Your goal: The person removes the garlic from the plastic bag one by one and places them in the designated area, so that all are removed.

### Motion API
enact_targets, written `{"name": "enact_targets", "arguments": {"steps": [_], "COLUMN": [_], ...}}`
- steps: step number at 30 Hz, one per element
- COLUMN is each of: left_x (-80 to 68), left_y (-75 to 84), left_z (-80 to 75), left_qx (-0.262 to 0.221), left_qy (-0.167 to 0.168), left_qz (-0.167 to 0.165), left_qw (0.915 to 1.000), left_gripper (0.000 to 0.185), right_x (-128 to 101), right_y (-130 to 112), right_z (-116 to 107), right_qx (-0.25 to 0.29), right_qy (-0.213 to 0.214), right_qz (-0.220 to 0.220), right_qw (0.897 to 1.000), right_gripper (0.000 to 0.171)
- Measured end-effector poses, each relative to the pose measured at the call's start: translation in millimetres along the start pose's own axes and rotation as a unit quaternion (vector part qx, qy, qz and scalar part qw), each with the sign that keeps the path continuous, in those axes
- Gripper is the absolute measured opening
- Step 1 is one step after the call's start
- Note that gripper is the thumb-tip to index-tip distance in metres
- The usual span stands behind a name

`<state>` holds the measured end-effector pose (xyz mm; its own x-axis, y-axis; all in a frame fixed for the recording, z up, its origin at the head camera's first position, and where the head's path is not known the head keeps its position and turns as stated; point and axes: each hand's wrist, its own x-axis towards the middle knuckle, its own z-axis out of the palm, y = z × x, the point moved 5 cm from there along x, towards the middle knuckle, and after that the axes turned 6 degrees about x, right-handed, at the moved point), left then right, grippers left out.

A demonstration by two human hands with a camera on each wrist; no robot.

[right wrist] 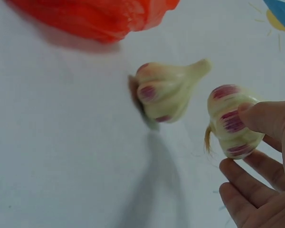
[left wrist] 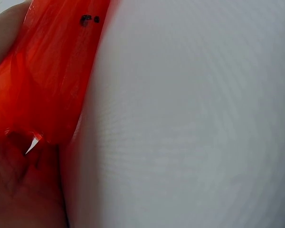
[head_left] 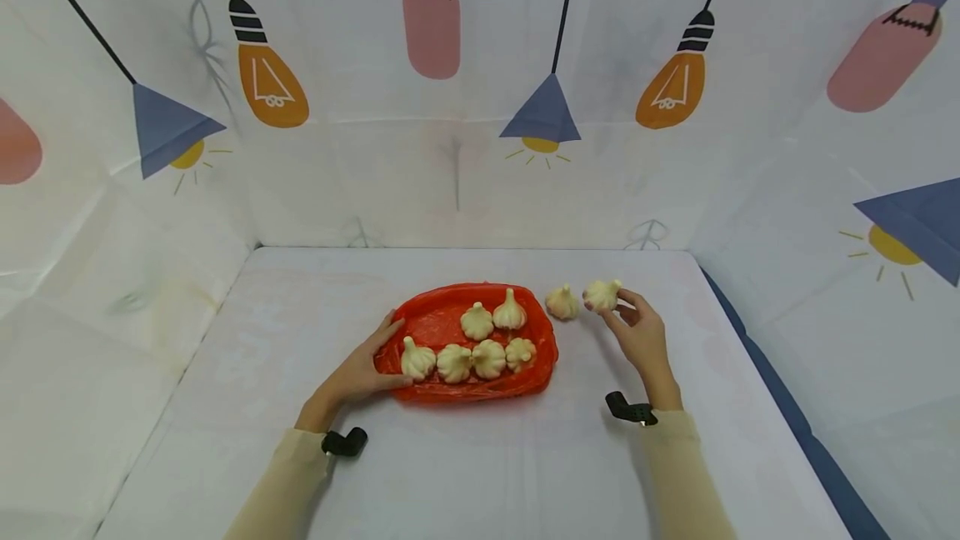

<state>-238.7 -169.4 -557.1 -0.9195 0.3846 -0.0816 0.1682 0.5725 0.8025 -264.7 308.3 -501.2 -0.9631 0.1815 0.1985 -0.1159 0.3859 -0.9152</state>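
Observation:
A garlic bulb (head_left: 602,296) is pinched between the thumb and fingers of my right hand (head_left: 643,344), above the table's right part. Purple streaks mark this held garlic bulb (right wrist: 231,121) in the right wrist view. Just left of it, another garlic bulb (head_left: 562,303) lies on the table. My left hand (head_left: 365,369) grips the left end of a shallow red plastic bag (head_left: 431,327), thumb along the front and fingers at the back. Several garlic bulbs sit inside, a row in front and two behind. Up close, the thin red plastic (left wrist: 52,71) partly hides the left hand's fingers.
A white table (head_left: 480,473) spreads beneath everything. Behind and at the sides hang white sheets printed with lamps and bulbs (head_left: 660,90). A blue strip (head_left: 780,407) runs along the table's right edge. Black straps with small mounts (head_left: 630,409) sit on both wrists.

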Motion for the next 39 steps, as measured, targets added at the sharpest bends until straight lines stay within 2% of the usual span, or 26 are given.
{"name": "enact_targets", "arguments": {"steps": [24,39], "left_x": [-1.0,-1.1], "left_y": [0.9,0.5], "left_z": [0.0,1.2], "left_qx": [0.009,0.01], "left_qy": [-0.001,0.005], "left_qz": [-0.002,0.005], "left_qw": [1.0,0.9999], "left_gripper": [0.111,0.11], "right_x": [0.6,5.8], "right_y": [30.1,31.8], "right_z": [10.2,12.3], "right_qx": [-0.033,-0.065], "right_qy": [-0.023,-0.038], "right_qz": [0.048,0.035], "right_qw": [0.998,0.997], "right_gripper": [0.054,0.051]}}
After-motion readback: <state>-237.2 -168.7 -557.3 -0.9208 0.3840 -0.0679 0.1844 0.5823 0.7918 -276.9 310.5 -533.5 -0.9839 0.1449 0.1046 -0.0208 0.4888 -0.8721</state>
